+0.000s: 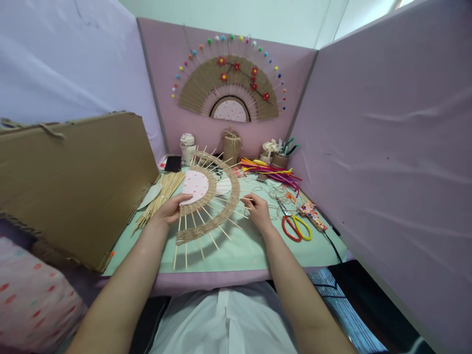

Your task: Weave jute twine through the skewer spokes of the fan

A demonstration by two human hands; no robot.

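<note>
A half-round fan (233,196) of thin sticks, with twine woven through them in two bands, is held tilted above the table. At its middle is a pink spotted half-circle (195,185). My left hand (171,209) is closed on the fan's inner edge, thumb over the spotted piece. Beside the stick tips at the fan's right edge is my right hand (256,209), its fingers pinched together. What they pinch is too small to make out. Loose twine (271,189) lies on the table behind that hand.
Scissors (296,228) with red and yellow handles and a patterned glue gun (312,216) lie at right. Pipe cleaners (275,172), a twine roll (231,145) and a white jar (188,147) stand behind. Thin sticks (164,194) and cardboard (81,182) are left. A finished fan (199,81) hangs ahead.
</note>
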